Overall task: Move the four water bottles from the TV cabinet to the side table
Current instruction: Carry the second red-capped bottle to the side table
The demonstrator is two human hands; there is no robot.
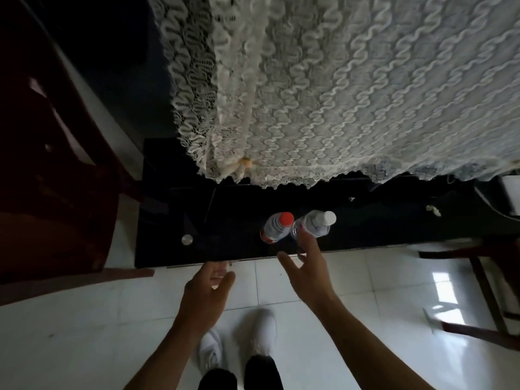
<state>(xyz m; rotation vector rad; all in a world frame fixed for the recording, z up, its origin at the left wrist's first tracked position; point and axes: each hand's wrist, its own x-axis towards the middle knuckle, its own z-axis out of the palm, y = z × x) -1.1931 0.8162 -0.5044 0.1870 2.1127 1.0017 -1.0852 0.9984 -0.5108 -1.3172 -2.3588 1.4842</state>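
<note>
Two water bottles stand side by side near the front edge of the black glossy TV cabinet (230, 243): one with a red cap (275, 228) and, to its right, one with a white cap (313, 225). My right hand (305, 270) is spread, its fingertips just at the base of the white-capped bottle, thumb out to the left. My left hand (209, 285) hovers over the floor just in front of the cabinet edge, fingers loosely curved, holding nothing.
A white lace cloth (337, 94) hangs over the TV above the cabinet. Dark red wooden furniture (50, 178) stands at the left, and a wooden chair frame (486, 291) at the right. A small round metal disc (186, 239) lies on the cabinet. The floor is white tile.
</note>
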